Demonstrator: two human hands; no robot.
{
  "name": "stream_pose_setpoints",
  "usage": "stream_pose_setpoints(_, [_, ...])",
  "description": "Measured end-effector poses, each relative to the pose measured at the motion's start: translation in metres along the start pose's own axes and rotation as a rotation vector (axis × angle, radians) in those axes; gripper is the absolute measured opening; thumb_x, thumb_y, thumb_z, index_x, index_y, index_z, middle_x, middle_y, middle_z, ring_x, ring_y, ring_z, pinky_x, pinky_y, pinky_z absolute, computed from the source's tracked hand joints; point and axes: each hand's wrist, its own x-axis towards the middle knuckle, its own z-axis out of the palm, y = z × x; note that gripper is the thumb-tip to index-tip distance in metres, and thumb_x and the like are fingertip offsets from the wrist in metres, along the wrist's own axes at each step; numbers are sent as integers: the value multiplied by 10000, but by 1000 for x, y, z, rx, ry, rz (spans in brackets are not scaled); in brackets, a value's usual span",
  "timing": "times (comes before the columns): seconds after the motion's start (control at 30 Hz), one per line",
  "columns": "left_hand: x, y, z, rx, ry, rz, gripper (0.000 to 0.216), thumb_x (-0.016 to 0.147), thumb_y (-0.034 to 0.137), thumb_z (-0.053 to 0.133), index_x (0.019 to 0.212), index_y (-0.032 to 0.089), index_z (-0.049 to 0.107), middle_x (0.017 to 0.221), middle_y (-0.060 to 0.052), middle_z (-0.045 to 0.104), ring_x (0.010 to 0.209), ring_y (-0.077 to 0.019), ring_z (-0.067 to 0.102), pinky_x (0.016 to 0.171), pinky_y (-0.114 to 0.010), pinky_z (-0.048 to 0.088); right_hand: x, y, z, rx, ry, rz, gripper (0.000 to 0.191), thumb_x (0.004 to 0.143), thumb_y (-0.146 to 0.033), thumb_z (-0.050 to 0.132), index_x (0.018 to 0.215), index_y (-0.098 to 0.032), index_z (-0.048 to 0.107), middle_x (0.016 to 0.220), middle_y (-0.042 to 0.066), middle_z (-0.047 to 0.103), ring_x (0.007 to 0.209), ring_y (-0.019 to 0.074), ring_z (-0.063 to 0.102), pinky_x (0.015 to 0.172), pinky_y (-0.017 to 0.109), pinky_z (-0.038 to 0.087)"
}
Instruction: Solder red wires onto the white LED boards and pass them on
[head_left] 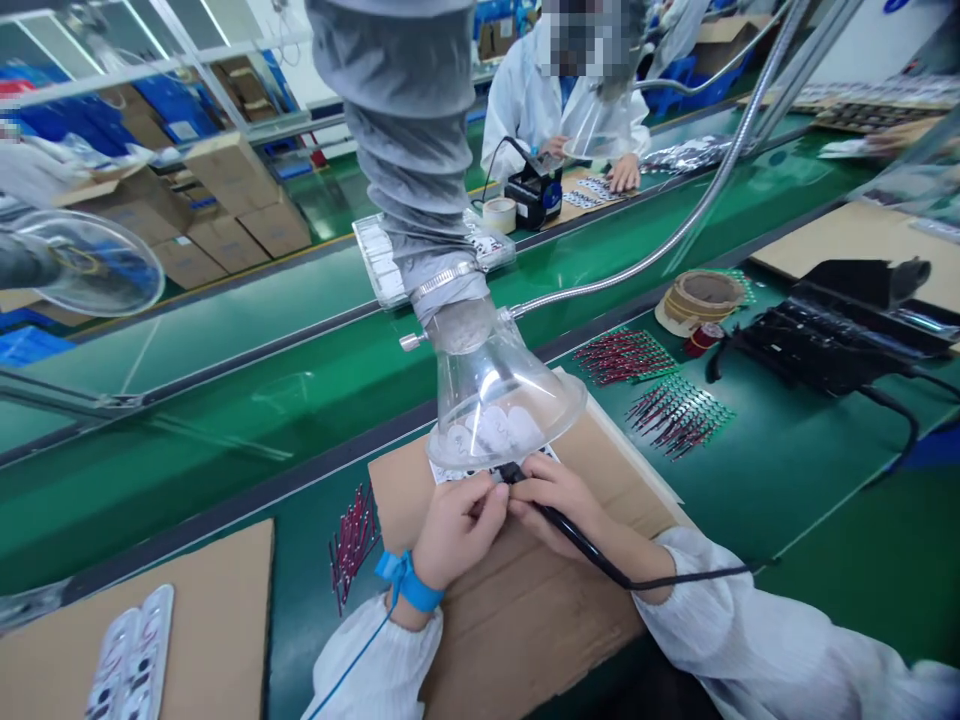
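Observation:
My right hand is closed around a black soldering iron, its cable trailing right over my sleeve. The iron's tip points under a clear fume-extraction funnel. My left hand, with a blue wrist strap, is pinched shut beside the tip on something small I cannot make out. Both hands rest on a brown cardboard sheet. A white panel of small round parts lies under the funnel, partly hidden by it.
Loose red wires lie left of the cardboard; more wire bundles lie right. A tape roll and black soldering station sit far right. Another cardboard with white trays is at left. A co-worker in white sits across the green conveyor.

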Motion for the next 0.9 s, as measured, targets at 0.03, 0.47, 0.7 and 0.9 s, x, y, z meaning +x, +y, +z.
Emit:
stream_pose_setpoints(0.03, [-1, 1, 0, -11, -13, -34, 441, 1058, 389, 532, 653, 239, 445, 567, 50, 419, 534, -122, 399, 556, -284, 300, 0, -1, -2, 18, -1, 7, 341, 1199, -326, 532, 936, -236, 729, 838, 15, 604, 768, 179, 604, 670, 278, 520])
stream_pose_setpoints(0.47, [-26, 18, 22, -9, 325, -287, 467, 1120, 518, 484, 735, 260, 424, 599, 36, 483, 556, -146, 444, 552, -294, 304, -3, -5, 2, 44, -73, 0, 214, 1173, -268, 581, 1017, -235, 724, 899, 29, 642, 789, 185, 634, 717, 283, 554])
stream_pose_setpoints(0.7, [-70, -1, 0, -92, 220, -429, 403, 1091, 558, 585, 912, 221, 713, 716, 14, 599, 654, -168, 532, 632, -285, 424, -6, 1, 1, -49, -44, 94, 216, 1142, -207, 584, 957, -243, 690, 881, 24, 580, 791, 199, 605, 690, 308, 515])
stream_pose_setpoints(0.9, [-89, -46, -62, 89, 419, -336, 335, 1024, 484, 682, 833, 208, 677, 689, 34, 536, 622, -140, 452, 615, -267, 395, -4, 5, 1, 7, -47, 99, 156, 1125, -206, 629, 1009, -259, 718, 900, 23, 599, 808, 202, 627, 721, 314, 545])
